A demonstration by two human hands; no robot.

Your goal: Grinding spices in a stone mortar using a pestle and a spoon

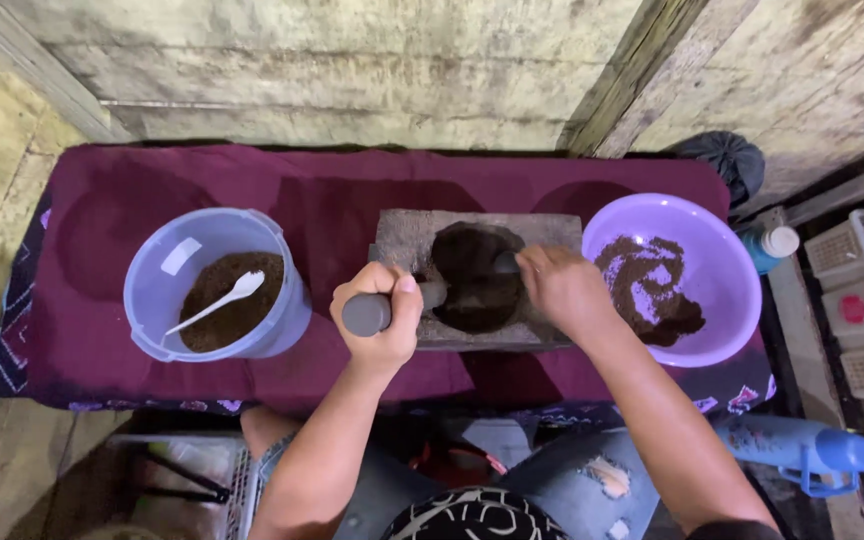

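Overhead, a person grinds dark powder on a stone slab [407, 240] laid across a maroon cloth [152, 190].

Left hand [380, 312] and right hand [560, 285] are each wrapped tight around an end of the stone roller [432, 296]; a hard stroke could likely push powder off the slab's edge, short of the purple bowl [722, 250] or lidless blue bucket [152, 290] with its white spoon [220, 300].

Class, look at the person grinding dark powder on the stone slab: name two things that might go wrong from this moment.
1. The grinding stone sits near the front edge of the purple cloth; hard pushes from the left hand and right hand on the stone roller might shift it.
2. The dark powder lies on an unwalled surface, so some may spill onto the cloth rather than reach the purple bowl.
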